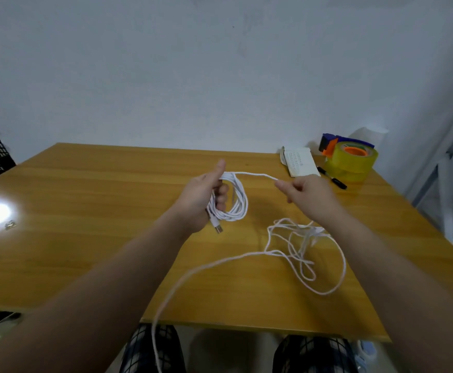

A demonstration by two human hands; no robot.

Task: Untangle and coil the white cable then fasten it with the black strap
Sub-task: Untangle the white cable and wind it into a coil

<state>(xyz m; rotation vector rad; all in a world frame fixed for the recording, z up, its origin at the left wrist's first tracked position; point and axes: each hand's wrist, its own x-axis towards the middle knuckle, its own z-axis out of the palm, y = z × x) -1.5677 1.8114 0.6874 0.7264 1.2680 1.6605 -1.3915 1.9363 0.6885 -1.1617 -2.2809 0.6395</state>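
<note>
Head view: coiling step, about midway. Left grip (202, 196) is clamped on the white cable (238, 204) coil above the desk (85, 200). Right grip (310, 191) pinches the feeding strand. The rest lies tangled on the desk. Next, likely: lay another loop, freeing snags. No black strap in sight.

I took it for a plain office or workroom: a wooden desk (98, 189) stood against a bare pale wall (193, 76), with a tape dispenser (351, 160), black marker (333, 179) and small booklet (300, 162) at its far corner.
</note>
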